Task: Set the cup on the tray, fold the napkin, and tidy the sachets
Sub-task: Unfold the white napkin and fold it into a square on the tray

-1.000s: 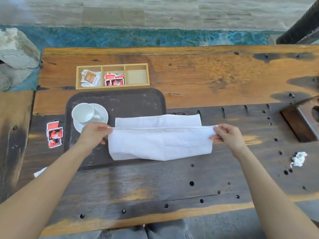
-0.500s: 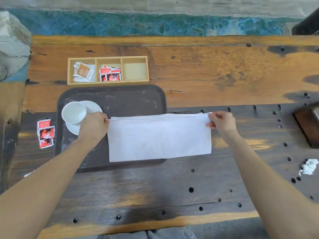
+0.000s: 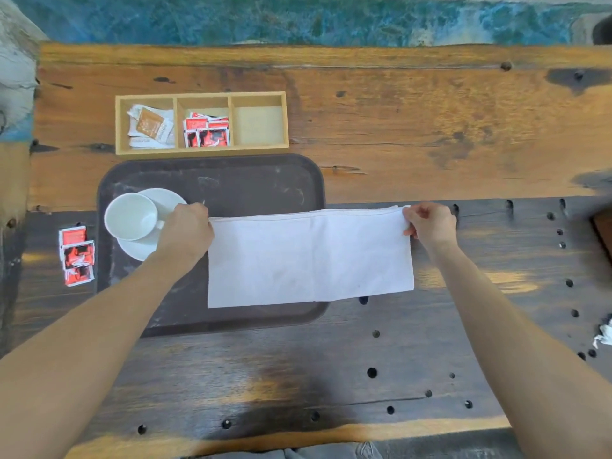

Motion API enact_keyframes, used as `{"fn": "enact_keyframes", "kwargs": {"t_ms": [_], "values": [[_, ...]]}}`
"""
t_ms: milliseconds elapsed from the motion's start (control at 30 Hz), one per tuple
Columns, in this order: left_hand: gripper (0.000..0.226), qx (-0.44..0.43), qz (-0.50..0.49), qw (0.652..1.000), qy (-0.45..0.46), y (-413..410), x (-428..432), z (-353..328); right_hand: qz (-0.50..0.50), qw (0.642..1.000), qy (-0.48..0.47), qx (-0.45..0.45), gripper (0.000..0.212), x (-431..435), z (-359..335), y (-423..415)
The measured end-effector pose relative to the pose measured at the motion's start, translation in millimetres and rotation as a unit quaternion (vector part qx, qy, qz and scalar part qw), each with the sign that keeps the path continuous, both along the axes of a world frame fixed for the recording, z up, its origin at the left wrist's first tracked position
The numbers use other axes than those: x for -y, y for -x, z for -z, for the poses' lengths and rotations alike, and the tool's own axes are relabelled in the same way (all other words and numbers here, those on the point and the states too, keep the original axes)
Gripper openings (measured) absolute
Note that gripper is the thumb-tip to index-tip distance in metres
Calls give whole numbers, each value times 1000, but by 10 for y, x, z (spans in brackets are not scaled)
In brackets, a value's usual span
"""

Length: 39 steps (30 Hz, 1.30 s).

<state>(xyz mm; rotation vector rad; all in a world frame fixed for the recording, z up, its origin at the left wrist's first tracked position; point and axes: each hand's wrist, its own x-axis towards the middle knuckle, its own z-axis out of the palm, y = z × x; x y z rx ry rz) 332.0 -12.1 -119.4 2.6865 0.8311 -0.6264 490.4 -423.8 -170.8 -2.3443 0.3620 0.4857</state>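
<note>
A white napkin (image 3: 308, 256) lies folded in half, partly on the dark brown tray (image 3: 238, 180) and partly on the table to its right. My left hand (image 3: 187, 228) pinches its far left corner and my right hand (image 3: 429, 223) pinches its far right corner. A white cup (image 3: 130, 216) stands on a white saucer (image 3: 165, 200) at the tray's left side, just beside my left hand. Three red sachets (image 3: 76, 255) lie on the table left of the tray.
A wooden three-compartment box (image 3: 202, 149) sits behind the tray: white and brown sachets on the left, red ones in the middle, right compartment empty. A crumpled white scrap (image 3: 604, 337) lies at the right edge. The dark tabletop has several holes.
Both hands carried the napkin's near edge away from me and laid it on the far edge, so the napkin now lies flat, folded in half. The camera tilted further down.
</note>
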Motion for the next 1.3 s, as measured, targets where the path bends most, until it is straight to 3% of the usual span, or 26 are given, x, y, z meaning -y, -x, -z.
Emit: {"fn": "enact_keyframes", "kwargs": {"t_ms": [167,267,467,633,900,1133,1200,1300], "values": [[22,-15,97,993,-64,-13,116,36,-75,996,20,33,9,-40,45,-20],[32,-19,157,986,-59,-24,137,107,-122,991,25,50,17,-42,70,-40],[36,-25,160,985,-57,-16,110,235,-239,968,24,72,33,25,69,-133],[29,-21,175,982,-71,-52,56,290,-304,949,58,66,11,30,107,-190],[29,-9,160,984,-77,-86,-22,391,-211,977,12,8,11,153,97,-201],[29,-13,166,976,-137,-136,228,261,-113,990,37,73,27,-21,11,13],[25,19,202,973,-107,-206,370,247,-51,992,30,110,24,-54,-73,211],[22,66,202,977,28,-370,648,251,40,995,3,90,21,-133,-174,716]]}}
